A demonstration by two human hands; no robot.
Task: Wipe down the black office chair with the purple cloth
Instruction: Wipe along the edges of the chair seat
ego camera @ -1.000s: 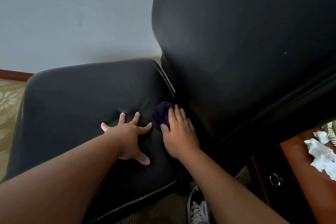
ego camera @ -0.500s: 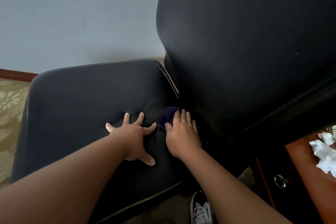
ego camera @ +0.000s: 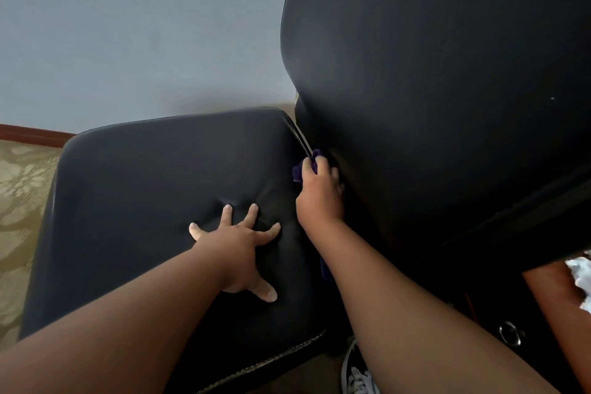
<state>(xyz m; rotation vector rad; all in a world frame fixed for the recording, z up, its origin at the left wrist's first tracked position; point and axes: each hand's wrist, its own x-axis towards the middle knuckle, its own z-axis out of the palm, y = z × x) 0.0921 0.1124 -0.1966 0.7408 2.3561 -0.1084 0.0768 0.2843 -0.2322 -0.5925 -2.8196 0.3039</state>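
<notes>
The black office chair fills the view: its seat cushion [ego camera: 153, 176] lies low at the left and its tall backrest [ego camera: 447, 89] rises at the right. My left hand [ego camera: 236, 243] presses flat on the seat with fingers spread. My right hand [ego camera: 319, 192] grips the purple cloth [ego camera: 299, 171] in the crease where seat meets backrest. Most of the cloth is hidden under that hand; a purple strip [ego camera: 324, 267] shows below my wrist.
A grey wall [ego camera: 144, 25] stands behind the chair, with patterned beige floor [ego camera: 19, 185] at the left. A wooden desk [ego camera: 556, 291] with a ring-pull drawer [ego camera: 508, 333] and crumpled white paper [ego camera: 582, 278] sits at the right. A shoe [ego camera: 358, 374] shows below.
My right hand has slid the cloth further along the crease, away from me toward the seat's back corner. My left hand stays pressed on the seat.
</notes>
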